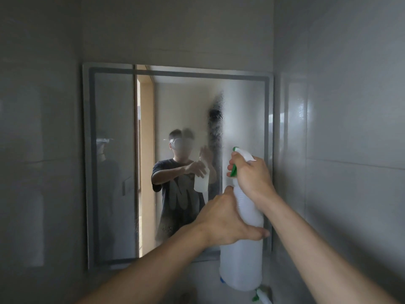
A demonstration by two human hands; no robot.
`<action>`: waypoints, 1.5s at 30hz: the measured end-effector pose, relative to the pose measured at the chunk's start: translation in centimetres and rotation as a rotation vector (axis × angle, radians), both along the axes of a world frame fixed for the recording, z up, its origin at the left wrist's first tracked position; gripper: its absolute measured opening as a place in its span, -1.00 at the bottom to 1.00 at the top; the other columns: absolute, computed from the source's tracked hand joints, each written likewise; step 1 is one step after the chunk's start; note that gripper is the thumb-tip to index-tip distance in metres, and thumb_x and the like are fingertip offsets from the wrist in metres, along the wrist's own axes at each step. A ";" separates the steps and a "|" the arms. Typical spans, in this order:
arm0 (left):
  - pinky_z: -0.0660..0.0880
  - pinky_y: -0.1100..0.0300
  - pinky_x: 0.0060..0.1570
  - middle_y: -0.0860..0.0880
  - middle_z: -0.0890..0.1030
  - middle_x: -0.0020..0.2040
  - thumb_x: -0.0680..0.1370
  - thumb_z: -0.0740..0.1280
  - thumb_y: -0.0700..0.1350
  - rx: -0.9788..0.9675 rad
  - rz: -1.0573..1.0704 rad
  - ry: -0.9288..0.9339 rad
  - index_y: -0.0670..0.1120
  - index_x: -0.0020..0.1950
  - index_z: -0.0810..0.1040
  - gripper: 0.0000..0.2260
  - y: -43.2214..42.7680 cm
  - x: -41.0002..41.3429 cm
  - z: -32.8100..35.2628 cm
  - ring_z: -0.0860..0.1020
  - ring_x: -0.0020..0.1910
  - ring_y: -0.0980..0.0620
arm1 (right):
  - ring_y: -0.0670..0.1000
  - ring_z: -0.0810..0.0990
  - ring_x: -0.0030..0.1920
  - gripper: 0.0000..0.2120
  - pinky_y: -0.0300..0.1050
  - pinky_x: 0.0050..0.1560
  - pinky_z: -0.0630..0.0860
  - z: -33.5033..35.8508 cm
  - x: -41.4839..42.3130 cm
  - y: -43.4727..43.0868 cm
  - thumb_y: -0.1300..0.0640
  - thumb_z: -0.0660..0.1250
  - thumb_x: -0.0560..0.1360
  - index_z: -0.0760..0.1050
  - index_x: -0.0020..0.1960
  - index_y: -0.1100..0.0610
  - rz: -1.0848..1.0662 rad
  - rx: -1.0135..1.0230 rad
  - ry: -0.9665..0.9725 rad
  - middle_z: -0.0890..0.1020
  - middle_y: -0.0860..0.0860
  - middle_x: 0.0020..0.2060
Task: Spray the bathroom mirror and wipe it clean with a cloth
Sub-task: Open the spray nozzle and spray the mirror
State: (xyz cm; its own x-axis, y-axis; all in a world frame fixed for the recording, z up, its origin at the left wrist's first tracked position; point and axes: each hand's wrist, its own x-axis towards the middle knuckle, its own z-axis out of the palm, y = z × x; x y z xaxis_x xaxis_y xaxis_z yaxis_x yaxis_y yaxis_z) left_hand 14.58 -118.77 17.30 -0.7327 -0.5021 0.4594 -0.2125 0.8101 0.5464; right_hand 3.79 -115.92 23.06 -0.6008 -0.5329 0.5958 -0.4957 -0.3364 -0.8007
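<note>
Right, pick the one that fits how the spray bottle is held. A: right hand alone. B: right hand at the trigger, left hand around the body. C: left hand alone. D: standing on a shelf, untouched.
B: the right hand grips the green trigger while the left hand wraps the white spray bottle, raised before the mirror.

A translucent white plastic spray bottle (243, 249), smooth and ribbed near its neck, carries a white plastic spray head with a glossy green trigger (234, 170), held up before a glass mirror (114, 163) whose glossy surface is clouded on its right side by a matt film of mist and beaded droplets (217, 119). A frosted grey band (91, 150) runs just inside the mirror's edge, duller than the clear glass it frames. Large grey wall tiles (341, 119) surround the mirror, smooth and semi-glossy, throwing back soft pale reflections.
</note>
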 end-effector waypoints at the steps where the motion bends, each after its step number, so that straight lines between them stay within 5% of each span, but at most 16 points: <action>1: 0.64 0.00 0.05 0.13 0.65 0.07 0.11 0.57 0.32 0.002 -0.008 -0.014 0.08 0.25 0.40 -0.20 0.0 0.0 -0.3 0.65 0.04 0.10 | 0.19 0.69 -0.16 -0.60 0.17 0.02 0.61 -0.3 -0.1 0.0 -0.11 0.26 0.49 0.60 -0.21 0.24 0.012 0.019 -0.006 0.71 0.13 -0.30; 5: 0.62 0.02 0.12 0.13 0.65 0.11 0.12 0.59 0.30 0.044 -0.072 -0.020 0.07 0.26 0.42 -0.20 0.3 0.4 -1.3 0.64 0.09 0.12 | 0.19 0.70 -0.24 -0.60 0.24 -0.01 0.64 -1.5 -0.1 0.0 -0.15 0.26 0.41 0.59 -0.37 0.14 0.047 0.096 -0.020 0.69 0.08 -0.41; 11: 0.62 0.06 0.13 0.21 0.63 0.09 0.14 0.59 0.30 0.069 -0.048 -0.026 0.15 0.29 0.36 -0.20 0.6 0.3 -3.8 0.63 0.09 0.18 | 0.19 0.61 -0.36 -0.50 0.26 -0.15 0.62 -3.7 0.1 0.1 -0.24 0.23 0.39 0.50 -0.27 0.24 0.000 0.165 -0.020 0.58 0.06 -0.48; 18: 0.65 -0.04 0.03 0.09 0.63 0.09 0.10 0.52 0.35 0.105 0.017 -0.151 0.05 0.27 0.38 -0.16 0.9 0.9 -6.4 0.65 0.04 0.06 | 0.03 0.64 -0.33 -0.64 -0.21 -0.33 0.48 -7.3 0.6 0.4 0.01 0.26 0.57 0.60 -0.27 0.19 0.024 0.127 -0.060 0.70 0.15 -0.31; 22: 0.63 -0.05 0.08 0.07 0.63 0.11 0.09 0.51 0.38 0.100 0.038 -0.183 0.02 0.29 0.37 -0.12 0.9 1.2 -8.1 0.64 0.07 0.02 | 0.20 0.69 -0.21 -0.62 0.03 -0.10 0.58 -9.1 1.0 0.4 0.02 0.26 0.58 0.57 -0.30 0.22 0.034 0.147 -0.069 0.68 0.18 -0.33; 26: 0.63 -0.03 0.06 0.08 0.63 0.10 0.09 0.50 0.40 0.117 0.067 -0.186 0.04 0.30 0.35 -0.11 0.9 1.4 -9.8 0.63 0.06 0.03 | 0.23 0.64 -0.28 -0.60 0.16 -0.11 0.60 -10.5 1.5 0.3 -0.10 0.24 0.53 0.53 -0.31 0.17 0.023 0.193 -0.045 0.57 0.08 -0.50; 31: 0.62 0.00 0.06 0.14 0.61 0.10 0.09 0.51 0.42 0.127 0.087 -0.170 0.13 0.33 0.30 -0.09 1.0 1.5 -11.5 0.61 0.07 0.07 | 0.31 0.63 -0.20 -0.51 0.21 -0.08 0.60 -11.8 1.8 0.2 -0.22 0.21 0.46 0.54 -0.25 0.22 0.009 0.231 -0.058 0.63 0.26 -0.32; 38: 0.62 0.00 0.03 0.13 0.59 0.09 0.08 0.49 0.44 0.112 0.118 -0.207 0.12 0.26 0.31 -0.14 1.3 1.9 -13.0 0.61 0.05 0.06 | 0.06 0.65 -0.32 -0.68 -0.24 -0.35 0.48 -13.8 1.5 -0.2 0.04 0.29 0.58 0.64 -0.20 0.23 0.059 0.233 -0.131 0.67 0.06 -0.38; 42: 0.62 0.07 -0.01 0.20 0.59 0.03 0.11 0.49 0.42 0.125 0.094 -0.232 0.22 0.16 0.27 -0.26 1.9 2.3 -14.4 0.61 0.00 0.12 | 0.00 0.57 -0.41 -0.67 -0.30 -0.48 0.40 -15.4 2.0 0.5 0.09 0.28 0.60 0.61 -0.19 0.30 0.088 0.224 -0.185 0.62 0.08 -0.41; 45: 0.63 0.03 0.02 0.17 0.59 0.08 0.12 0.50 0.42 0.149 0.102 -0.263 0.16 0.27 0.30 -0.17 2.1 2.6 -15.5 0.61 0.04 0.10 | -0.03 0.51 -0.49 -0.65 -0.30 -0.50 0.39 -16.6 2.3 1.0 0.04 0.26 0.60 0.57 -0.24 0.25 0.077 0.277 -0.169 0.58 0.07 -0.46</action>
State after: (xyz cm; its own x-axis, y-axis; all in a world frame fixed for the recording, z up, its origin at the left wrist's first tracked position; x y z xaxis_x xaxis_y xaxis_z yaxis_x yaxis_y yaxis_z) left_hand 17.16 -116.66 1.80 -0.7586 -0.6271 0.1769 -0.4384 0.6920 0.5735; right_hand 6.09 -114.97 6.44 -0.6305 -0.7084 0.3171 -0.3295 -0.1256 -0.9358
